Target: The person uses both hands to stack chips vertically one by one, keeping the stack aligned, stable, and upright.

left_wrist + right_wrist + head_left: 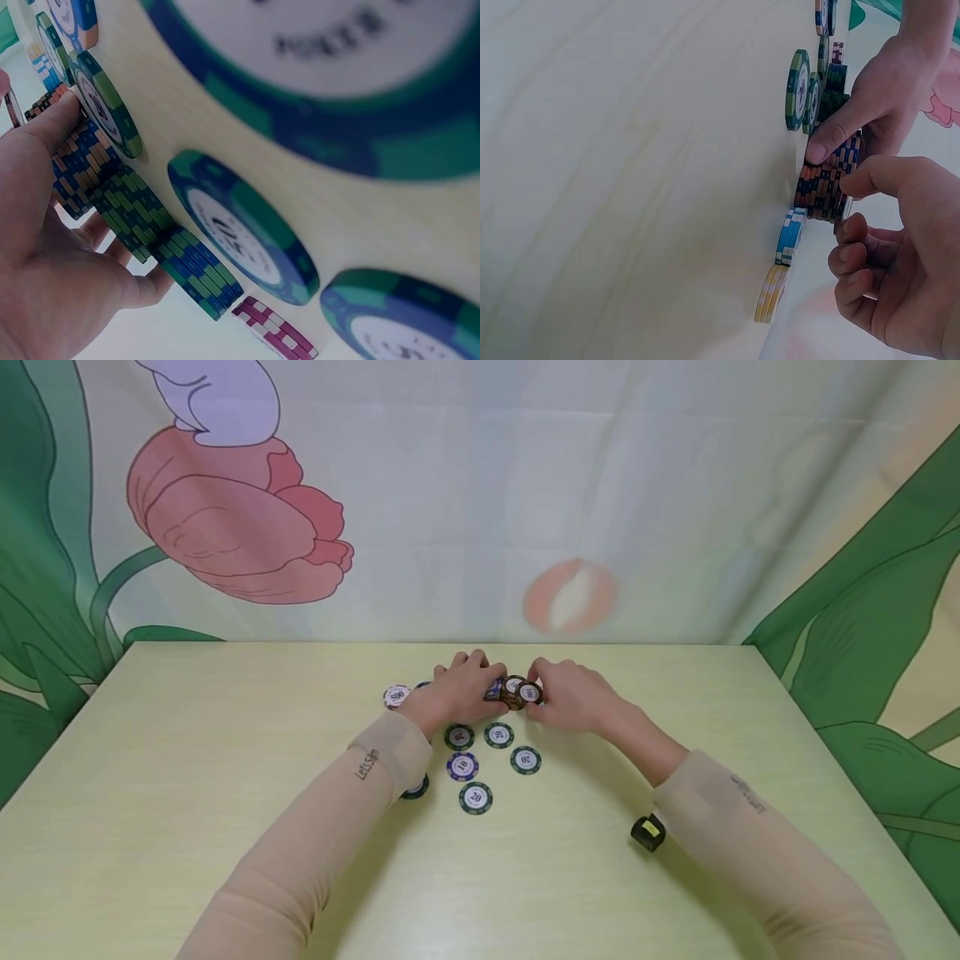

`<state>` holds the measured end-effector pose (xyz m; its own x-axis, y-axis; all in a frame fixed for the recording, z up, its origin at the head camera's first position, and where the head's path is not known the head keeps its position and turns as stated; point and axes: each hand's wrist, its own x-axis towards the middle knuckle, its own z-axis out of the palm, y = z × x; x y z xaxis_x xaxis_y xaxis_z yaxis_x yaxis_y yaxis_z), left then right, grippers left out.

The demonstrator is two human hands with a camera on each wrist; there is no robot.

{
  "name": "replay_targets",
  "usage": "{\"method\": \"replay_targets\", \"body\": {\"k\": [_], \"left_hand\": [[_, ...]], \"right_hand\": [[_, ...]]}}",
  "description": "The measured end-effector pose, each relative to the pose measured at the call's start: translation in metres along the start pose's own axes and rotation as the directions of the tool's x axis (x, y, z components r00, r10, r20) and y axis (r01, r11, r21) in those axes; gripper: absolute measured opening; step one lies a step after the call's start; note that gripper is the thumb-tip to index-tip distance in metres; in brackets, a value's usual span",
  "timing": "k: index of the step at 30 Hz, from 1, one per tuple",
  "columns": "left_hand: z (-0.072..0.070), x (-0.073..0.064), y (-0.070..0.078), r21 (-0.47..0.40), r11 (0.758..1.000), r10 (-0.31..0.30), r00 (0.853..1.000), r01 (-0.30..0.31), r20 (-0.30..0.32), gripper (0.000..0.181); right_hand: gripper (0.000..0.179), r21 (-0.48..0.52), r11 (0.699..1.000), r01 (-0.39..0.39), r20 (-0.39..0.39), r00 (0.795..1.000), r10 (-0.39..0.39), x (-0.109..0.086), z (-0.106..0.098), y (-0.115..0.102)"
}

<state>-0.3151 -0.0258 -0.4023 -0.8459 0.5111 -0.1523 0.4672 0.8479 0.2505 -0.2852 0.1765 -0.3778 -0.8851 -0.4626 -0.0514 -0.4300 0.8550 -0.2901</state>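
My right hand (573,695) pinches a dark poker chip (529,693) marked 100 between thumb and fingers. That chip overlaps the top of a black-and-orange chip stack (817,193). My left hand (467,687) grips the row of stacks from the far side. Its thumb (58,120) lies on the near face, by a blue-and-orange stack (84,166), while its other fingers reach behind. A green stack (133,214), a blue-and-green stack (199,271) and a short maroon-and-white stack (274,330) continue the row.
Loose green-rimmed chips (476,797) and a blue-rimmed chip (462,767) lie flat on the table (225,827) nearer me. Blue-and-white (790,236) and yellow (770,292) stacks stand beyond the dark one. A black tape measure (648,832) sits beside the right sleeve.
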Motion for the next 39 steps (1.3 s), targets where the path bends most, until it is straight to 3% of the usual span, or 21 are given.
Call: {"method": "replay_targets", "body": {"k": [20,31,39], "left_hand": [[-0.001,-0.001,0.001,-0.016,1.0,-0.016,1.0,0.016,-0.005,0.048],[0.001,0.0,0.001,-0.009,1.0,-0.016,1.0,0.016,-0.002,0.048],[0.0,-0.001,0.001,-0.007,1.0,-0.011,1.0,0.011,-0.005,0.048]], "right_hand": [[0.034,-0.026,0.999,-0.018,0.006,1.0,0.019,0.015,0.004,-0.003],[0.049,0.007,1.0,-0.017,-0.004,1.0,0.017,0.012,0.001,0.002],[0.041,0.025,0.999,-0.02,0.0,1.0,0.02,0.012,0.0,0.003]]}}
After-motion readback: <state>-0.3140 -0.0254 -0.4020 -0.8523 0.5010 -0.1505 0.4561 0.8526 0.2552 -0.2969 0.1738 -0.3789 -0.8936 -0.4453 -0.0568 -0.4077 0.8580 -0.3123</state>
